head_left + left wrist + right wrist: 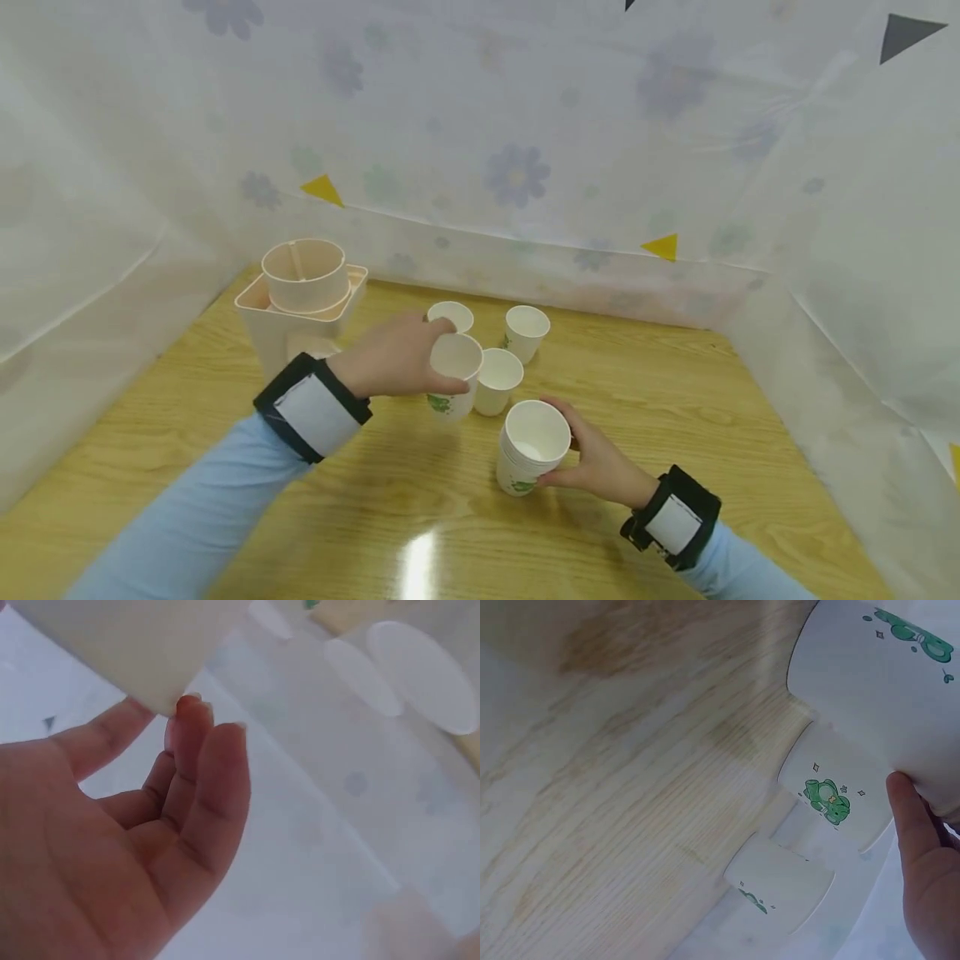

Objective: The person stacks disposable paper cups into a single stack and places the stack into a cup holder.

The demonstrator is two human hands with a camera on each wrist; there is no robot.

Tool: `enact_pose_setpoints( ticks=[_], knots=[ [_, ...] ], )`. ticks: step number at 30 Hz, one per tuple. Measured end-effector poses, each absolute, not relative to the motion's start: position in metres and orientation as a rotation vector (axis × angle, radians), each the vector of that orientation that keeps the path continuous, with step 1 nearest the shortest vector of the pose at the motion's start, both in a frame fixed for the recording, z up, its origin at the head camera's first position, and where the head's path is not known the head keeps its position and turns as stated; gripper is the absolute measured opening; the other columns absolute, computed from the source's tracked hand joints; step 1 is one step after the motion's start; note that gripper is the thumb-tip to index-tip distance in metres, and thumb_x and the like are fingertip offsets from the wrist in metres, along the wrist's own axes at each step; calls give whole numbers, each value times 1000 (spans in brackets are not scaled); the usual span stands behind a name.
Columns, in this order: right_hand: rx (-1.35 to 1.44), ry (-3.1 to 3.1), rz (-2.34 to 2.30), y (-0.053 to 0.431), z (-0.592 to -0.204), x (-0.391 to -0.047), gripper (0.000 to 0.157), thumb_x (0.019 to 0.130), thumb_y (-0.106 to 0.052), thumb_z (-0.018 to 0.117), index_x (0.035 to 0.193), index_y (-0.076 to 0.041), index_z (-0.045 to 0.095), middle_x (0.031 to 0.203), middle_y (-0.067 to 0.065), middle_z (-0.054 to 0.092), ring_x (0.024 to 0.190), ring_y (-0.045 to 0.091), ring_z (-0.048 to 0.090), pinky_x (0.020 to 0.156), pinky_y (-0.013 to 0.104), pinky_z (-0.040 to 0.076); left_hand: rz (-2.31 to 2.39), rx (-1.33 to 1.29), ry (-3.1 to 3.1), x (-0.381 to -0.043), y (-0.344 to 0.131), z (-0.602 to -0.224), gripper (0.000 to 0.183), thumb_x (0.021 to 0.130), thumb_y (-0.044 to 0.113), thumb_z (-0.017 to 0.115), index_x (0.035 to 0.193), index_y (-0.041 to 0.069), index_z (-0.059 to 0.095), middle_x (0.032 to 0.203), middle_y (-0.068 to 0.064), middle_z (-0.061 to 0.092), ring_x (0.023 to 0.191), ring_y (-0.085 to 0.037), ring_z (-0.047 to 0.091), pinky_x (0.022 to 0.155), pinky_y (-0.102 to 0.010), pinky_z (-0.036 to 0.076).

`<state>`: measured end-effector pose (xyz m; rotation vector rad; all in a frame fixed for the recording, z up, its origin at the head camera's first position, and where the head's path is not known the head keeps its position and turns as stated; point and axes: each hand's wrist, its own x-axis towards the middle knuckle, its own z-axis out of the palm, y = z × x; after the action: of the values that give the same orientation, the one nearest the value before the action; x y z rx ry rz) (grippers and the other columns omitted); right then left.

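Observation:
My left hand (393, 357) pinches a white paper cup (453, 398) with a green print between thumb and fingers. In the left wrist view, that cup (142, 645) fills the top, with the fingertips at its edge. Nearer the front, my right hand (603, 462) grips a stack of nested paper cups (517, 467) from the right side. Behind the held cup stand three single cups: one at the back (450, 312), one just right (495, 396) and one farther right (527, 329). The right wrist view shows a green bear on one cup (832, 787).
At the back left of the wooden table (675, 400) stands a beige square container (273, 329) with a round open piece (307, 287) on top. Flower-printed white sheeting (517, 175) encloses the table at the back and sides.

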<state>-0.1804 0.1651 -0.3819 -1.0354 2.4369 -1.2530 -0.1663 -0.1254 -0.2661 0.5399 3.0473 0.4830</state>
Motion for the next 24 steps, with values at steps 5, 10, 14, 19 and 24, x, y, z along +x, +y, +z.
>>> enact_pose_setpoints(
  ticks=[5, 10, 14, 19, 24],
  knots=[
    [-1042, 2422, -1278, 163, -382, -180, 89, 67, -22, 81, 137, 5, 32, 130, 23, 51, 113, 26, 52, 92, 55, 48, 605, 558, 3084, -158, -108, -240, 73, 72, 58, 64, 126, 8, 58, 115, -18, 58, 93, -26, 57, 74, -42, 53],
    [-1023, 2419, -1253, 162, -384, -181, 86, 69, -25, 80, 137, 3, 34, 131, 20, 51, 114, 25, 52, 94, 53, 48, 677, 624, 3095, -154, -89, -225, 72, 74, 56, 63, 129, 9, 56, 118, -14, 56, 93, -24, 57, 75, -41, 54],
    [-1029, 2401, -1256, 158, -385, -182, 89, 69, -25, 80, 139, 1, 32, 132, 21, 51, 116, 31, 51, 95, 54, 47, 740, 668, 3093, -153, -76, -219, 72, 75, 55, 64, 130, 9, 55, 116, -12, 56, 90, -22, 56, 74, -39, 54],
    [-1039, 2355, -1280, 151, -385, -183, 92, 70, -26, 79, 143, -3, 28, 135, 21, 50, 118, 35, 50, 96, 56, 46, 718, 703, 3060, -154, -65, -222, 75, 74, 55, 65, 131, 9, 54, 119, -13, 55, 88, -21, 56, 72, -37, 54],
    [-1008, 2347, -1284, 147, -386, -188, 89, 71, -25, 78, 142, -3, 29, 136, 22, 48, 120, 37, 49, 98, 57, 44, 646, 720, 3053, -159, -61, -234, 73, 74, 55, 65, 129, 7, 55, 123, -15, 54, 96, -23, 56, 75, -39, 55]
  ],
)
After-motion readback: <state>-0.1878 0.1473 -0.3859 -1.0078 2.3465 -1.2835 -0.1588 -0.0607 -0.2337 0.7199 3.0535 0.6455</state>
